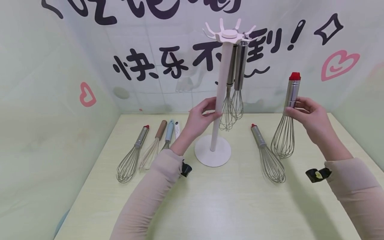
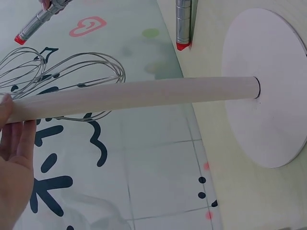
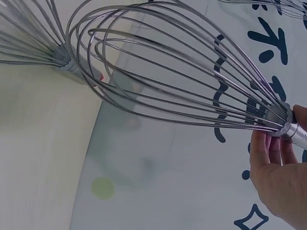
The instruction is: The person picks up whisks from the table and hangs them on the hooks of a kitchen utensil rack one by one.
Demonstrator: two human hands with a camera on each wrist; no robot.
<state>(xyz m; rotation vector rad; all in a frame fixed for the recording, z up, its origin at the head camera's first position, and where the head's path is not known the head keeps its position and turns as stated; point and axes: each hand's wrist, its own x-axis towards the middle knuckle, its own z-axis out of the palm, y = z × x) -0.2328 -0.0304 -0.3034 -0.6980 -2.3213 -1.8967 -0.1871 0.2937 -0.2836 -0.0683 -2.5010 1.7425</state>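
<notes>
My left hand (image 1: 201, 118) grips the white pole (image 1: 222, 80) of a hook stand, thumb on one side and fingers behind. Two metal-handled whisks (image 1: 241, 66) hang from hooks at the stand's right side. Off to the right, my right hand (image 1: 315, 121) holds a whisk (image 1: 291, 95) with a red-tipped silver handle, pinched low on the handle. It stands nearly upright with its wire loops downward, above the table. The right wrist view shows the fingers at the collar (image 3: 277, 116) where the wires meet the handle. Another red-tipped whisk (image 1: 262, 146) lies on the table between stand and right hand.
Left of the stand lie a red-tipped whisk (image 1: 138, 144), a brown-handled whisk (image 1: 161, 129), a light blue-handled whisk (image 1: 169, 130) and a white handle (image 1: 177, 128), partly behind my left arm. The stand's round base (image 1: 205, 153) rests on the pale table (image 1: 210, 206). A printed curtain (image 1: 168, 96) hangs behind.
</notes>
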